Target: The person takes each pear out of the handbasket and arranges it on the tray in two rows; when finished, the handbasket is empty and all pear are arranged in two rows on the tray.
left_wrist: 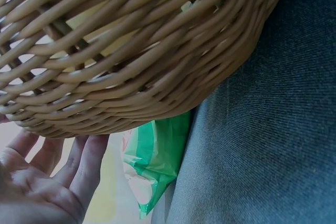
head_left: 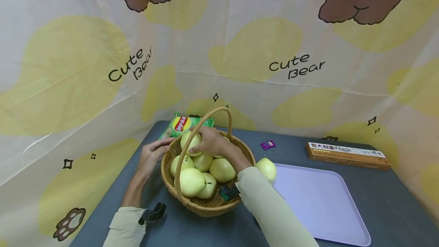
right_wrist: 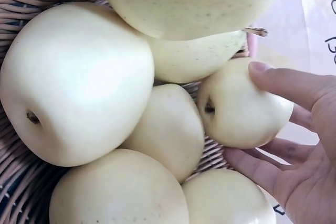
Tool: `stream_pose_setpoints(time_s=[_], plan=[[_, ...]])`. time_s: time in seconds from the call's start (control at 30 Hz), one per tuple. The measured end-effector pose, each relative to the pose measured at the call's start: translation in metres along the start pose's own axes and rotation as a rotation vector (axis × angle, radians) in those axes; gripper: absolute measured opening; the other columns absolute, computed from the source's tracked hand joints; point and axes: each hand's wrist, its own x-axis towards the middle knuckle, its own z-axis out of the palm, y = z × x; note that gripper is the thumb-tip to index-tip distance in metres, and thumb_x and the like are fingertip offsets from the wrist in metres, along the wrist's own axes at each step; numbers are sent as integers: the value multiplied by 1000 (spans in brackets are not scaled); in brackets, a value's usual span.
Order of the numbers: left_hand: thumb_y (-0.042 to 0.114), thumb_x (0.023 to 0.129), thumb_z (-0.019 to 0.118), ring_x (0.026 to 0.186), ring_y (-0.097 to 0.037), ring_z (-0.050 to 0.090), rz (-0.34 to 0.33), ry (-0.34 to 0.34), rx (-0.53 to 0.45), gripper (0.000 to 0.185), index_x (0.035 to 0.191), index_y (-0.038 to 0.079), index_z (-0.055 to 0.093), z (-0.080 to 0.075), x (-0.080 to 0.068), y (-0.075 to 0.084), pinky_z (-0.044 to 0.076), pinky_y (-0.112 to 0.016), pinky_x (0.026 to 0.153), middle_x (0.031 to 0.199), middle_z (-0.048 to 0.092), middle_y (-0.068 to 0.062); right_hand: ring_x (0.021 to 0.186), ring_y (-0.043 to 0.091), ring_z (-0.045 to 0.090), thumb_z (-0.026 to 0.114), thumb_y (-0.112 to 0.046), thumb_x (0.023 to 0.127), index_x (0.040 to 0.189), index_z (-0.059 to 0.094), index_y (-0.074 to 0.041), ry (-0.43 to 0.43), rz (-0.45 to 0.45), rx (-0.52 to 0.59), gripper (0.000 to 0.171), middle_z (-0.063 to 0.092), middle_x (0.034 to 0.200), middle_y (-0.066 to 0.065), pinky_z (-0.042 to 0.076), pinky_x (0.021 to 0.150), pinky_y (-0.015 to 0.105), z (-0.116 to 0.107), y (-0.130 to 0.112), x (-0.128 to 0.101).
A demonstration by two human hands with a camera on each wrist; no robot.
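Pears fill the wicker basket (head_left: 205,205) nearest me; one pear (head_left: 266,168) already sits at the lilac tray's (head_left: 319,201) edge. My right hand (head_left: 214,144) curls around the top pear (right_wrist: 244,106), not yet lifted. My left hand (head_left: 151,157), fingers straight, steadies the basket wall. Beyond lie a chips bag (head_left: 181,125) and pasta box (head_left: 348,154).

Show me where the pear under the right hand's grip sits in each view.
Head: the pear tops the pile at the basket's far side, fingers of the right hand on it.
Left wrist: not in view; only the wicker basket wall shows.
Right wrist: the pear sits centre-right, fingers around it.
Shared landmark: the wicker basket.
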Motion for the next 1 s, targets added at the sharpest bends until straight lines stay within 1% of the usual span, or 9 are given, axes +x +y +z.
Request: stream_pose_setpoints(time_s=[0.1, 0.23, 0.3, 0.43, 0.53, 0.7, 0.8, 0.9, 1.0], plan=[[15, 106, 60, 104, -5, 73, -1, 1, 1, 38, 139, -3, 68, 0, 0, 0, 64, -26, 82, 123, 74, 0, 132, 25, 62, 86, -30, 92, 154, 56, -11, 7, 8, 11, 71, 64, 146, 7, 53, 107, 39, -4, -1, -3], [15, 106, 60, 103, -4, 73, -1, -1, 5, 39, 139, -3, 68, 0, -1, 1, 63, -26, 81, 121, 74, 3, 107, 21, 67, 86, -35, 91, 140, 65, -14, 13, 33, 35, 57, 71, 124, 5, 56, 90, 36, -9, -3, -10], [15, 106, 60, 103, -4, 73, 1, -4, 1, 39, 139, -3, 67, 1, -1, 1, 63, -26, 82, 120, 74, 4, 98, 20, 67, 86, -37, 91, 138, 65, -15, 12, 46, 51, 56, 71, 113, 5, 56, 86, 37, -13, -4, -15], [14, 106, 59, 103, -4, 73, 5, -9, -10, 39, 140, -5, 66, 0, 0, 0, 63, -26, 82, 117, 75, 9, 111, 21, 68, 84, -43, 91, 149, 58, -22, 17, 73, 78, 67, 71, 123, 5, 55, 98, 41, -21, -6, -23], [13, 106, 59, 102, -4, 74, 9, -10, -13, 39, 140, -5, 66, 0, 0, 0, 64, -26, 82, 115, 75, 11, 116, 23, 68, 83, -47, 91, 158, 51, -26, 22, 87, 96, 77, 71, 128, 7, 55, 102, 46, -28, -7, -30], [13, 106, 59, 102, -6, 74, 15, -11, -17, 39, 139, -6, 66, -1, 0, 0, 64, -26, 81, 115, 75, 11, 106, 19, 70, 81, -49, 91, 161, 47, -25, 20, 91, 88, 82, 71, 126, 8, 58, 95, 44, -36, -5, -43], [13, 107, 59, 102, -6, 74, 15, -17, -14, 39, 140, -6, 65, -1, 0, 0, 64, -26, 81, 115, 75, 10, 100, 18, 72, 81, -50, 91, 160, 48, -25, 19, 85, 100, 80, 69, 130, 11, 60, 90, 41, -40, -2, -51], [14, 107, 59, 101, -5, 74, 14, -16, -7, 39, 140, -5, 66, -1, -1, -1, 64, -25, 80, 115, 74, 11, 98, 19, 73, 81, -48, 90, 157, 51, -25, 25, 78, 133, 77, 68, 130, 12, 62, 85, 40, -44, 2, -61], [15, 107, 59, 101, -4, 74, 14, -14, -6, 39, 140, -5, 66, 0, -1, -1, 64, -25, 81, 116, 75, 10, 102, 22, 71, 83, -46, 90, 156, 53, -25, 38, 71, 174, 75, 68, 127, 13, 63, 83, 40, -47, 4, -72]])
